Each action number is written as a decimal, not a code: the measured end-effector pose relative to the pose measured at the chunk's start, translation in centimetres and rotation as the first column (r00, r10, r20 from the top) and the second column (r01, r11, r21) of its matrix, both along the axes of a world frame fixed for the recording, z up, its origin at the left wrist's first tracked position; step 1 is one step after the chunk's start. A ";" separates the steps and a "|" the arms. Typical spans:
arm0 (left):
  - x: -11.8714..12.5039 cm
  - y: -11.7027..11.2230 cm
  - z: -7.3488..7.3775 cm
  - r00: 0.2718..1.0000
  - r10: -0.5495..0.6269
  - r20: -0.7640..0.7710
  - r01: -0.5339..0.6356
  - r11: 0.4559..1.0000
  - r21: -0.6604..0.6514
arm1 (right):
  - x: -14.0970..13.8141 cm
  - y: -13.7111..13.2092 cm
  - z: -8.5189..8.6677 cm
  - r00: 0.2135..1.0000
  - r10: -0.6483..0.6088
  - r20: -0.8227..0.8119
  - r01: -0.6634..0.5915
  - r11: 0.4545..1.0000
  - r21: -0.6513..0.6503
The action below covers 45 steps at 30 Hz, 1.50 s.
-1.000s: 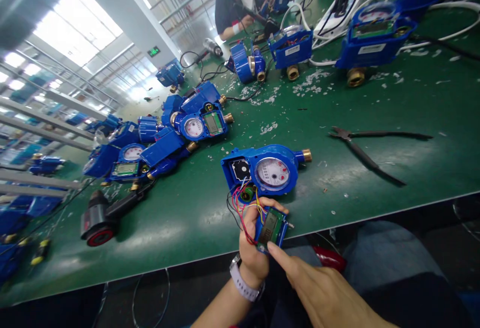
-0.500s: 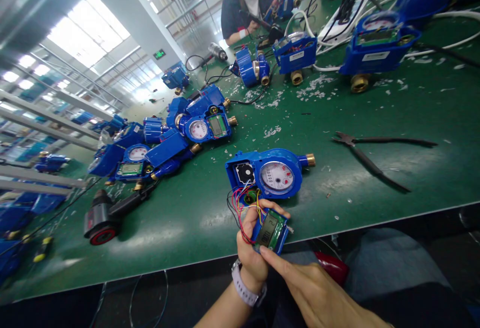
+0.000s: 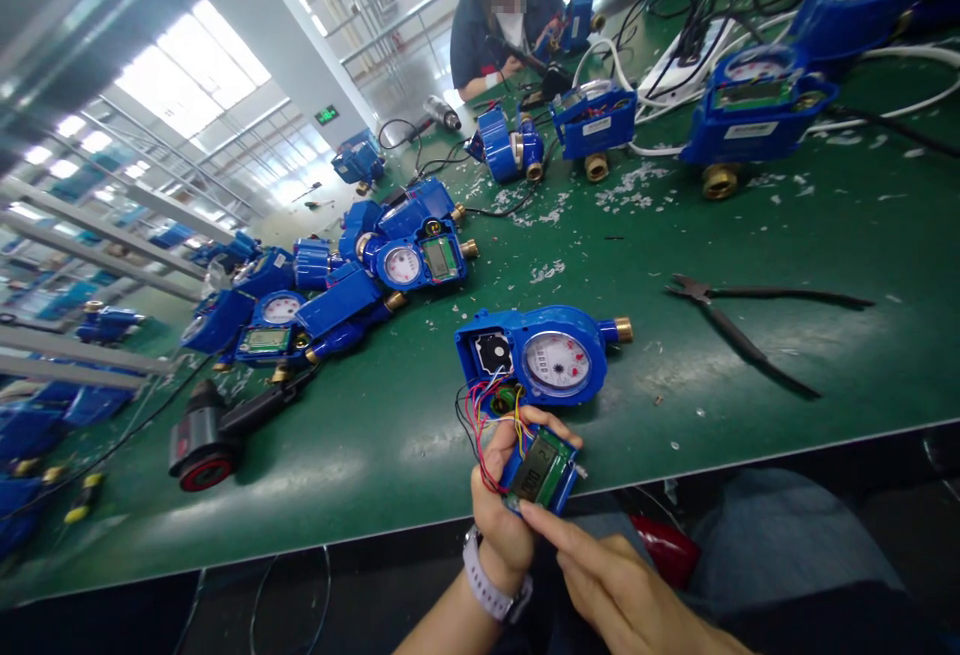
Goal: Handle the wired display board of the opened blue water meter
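Observation:
My left hand [image 3: 504, 495], with a pale watch strap at the wrist, is closed around a small display module [image 3: 541, 470]. This has a green circuit board, an LCD and a blue housing. My right hand [image 3: 611, 570] holds nothing; its index finger is stretched out to the module's lower left corner, the other fingers partly bent. Thin coloured wires [image 3: 478, 427] run from the module into an uncovered blue water meter [image 3: 555, 360] on the bench just beyond. Its round white dial faces up, and a brass threaded end points right.
Cutting pliers [image 3: 739, 325] lie spread on the green bench [image 3: 360, 445] at right. A heat gun [image 3: 217, 435] lies at left. Several blue meters [image 3: 341, 285] are heaped behind it. More meters, cables and a power strip [image 3: 686, 60] stand at the back, where a person [image 3: 502, 35] sits.
The view has shifted slightly. My left hand still holds the module, tilted a little differently, and my right index finger stays at its lower corner.

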<state>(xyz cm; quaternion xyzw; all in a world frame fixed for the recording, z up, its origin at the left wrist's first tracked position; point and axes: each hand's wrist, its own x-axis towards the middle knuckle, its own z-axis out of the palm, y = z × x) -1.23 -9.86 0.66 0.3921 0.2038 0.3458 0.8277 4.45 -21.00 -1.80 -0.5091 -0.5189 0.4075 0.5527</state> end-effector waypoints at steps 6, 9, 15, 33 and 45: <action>0.0 0.2 0.1 1.000 -0.004 0.005 0.004 1.000 -0.011 | 1.0 -0.3 1.2 0.970 0.007 0.243 0.013 0.997 -0.078; 0.0 0.2 0.1 1.000 -0.015 -0.007 0.016 1.000 0.018 | 2.1 -0.7 2.3 0.781 -0.028 0.623 0.039 0.999 -0.004; -0.1 -0.2 -0.1 0.997 -0.041 -0.073 0.048 0.993 0.108 | 2.1 -1.4 2.5 0.439 -0.076 0.896 0.047 0.997 0.061; 0.0 -0.2 0.2 1.000 -0.017 0.012 0.017 1.000 -0.006 | 0.1 -0.2 0.1 0.990 0.006 0.138 0.003 0.998 -0.061; 0.0 -0.3 0.1 0.999 0.001 0.053 0.000 1.000 -0.031 | -0.6 0.0 -1.4 0.988 0.057 -0.140 -0.075 0.989 -0.125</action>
